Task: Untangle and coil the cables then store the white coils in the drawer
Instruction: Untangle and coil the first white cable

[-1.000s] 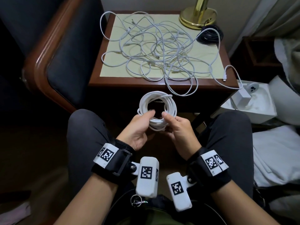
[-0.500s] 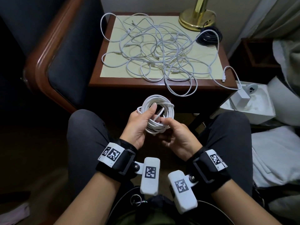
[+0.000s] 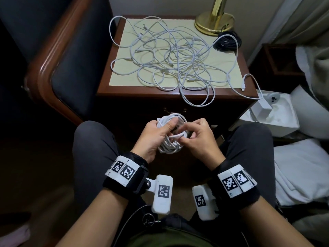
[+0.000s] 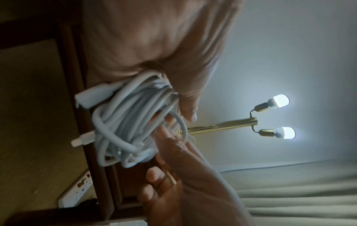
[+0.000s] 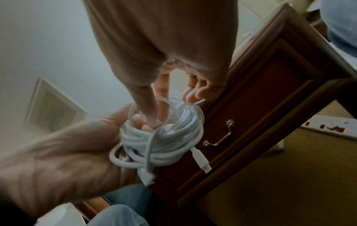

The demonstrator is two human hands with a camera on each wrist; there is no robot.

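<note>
A coiled white cable (image 3: 168, 147) sits between my hands above my lap. My left hand (image 3: 156, 134) grips one side of the coil (image 4: 125, 130), thumb over the loops. My right hand (image 3: 192, 138) pinches a strand of the coil (image 5: 170, 140), with thumb and a finger reaching into its middle. Two plug ends stick out of the coil. A tangle of white cables (image 3: 169, 68) lies on the nightstand's cream mat (image 3: 124, 50). The drawer (image 5: 251, 122) below is closed, its brass handle (image 5: 218, 137) just beyond the coil.
A black coiled cable (image 3: 227, 41) lies by the brass lamp base (image 3: 213, 22) at the nightstand's back right. A dark padded chair (image 3: 62, 59) stands left. A white box (image 3: 272, 120) with a charger sits right, and a power strip (image 5: 332, 128) lies on the floor.
The coil has been tilted from facing me to lying between the hands. My right hand has turned knuckles-up and now pinches a strand across the coil; my left hand holds it more tightly.
</note>
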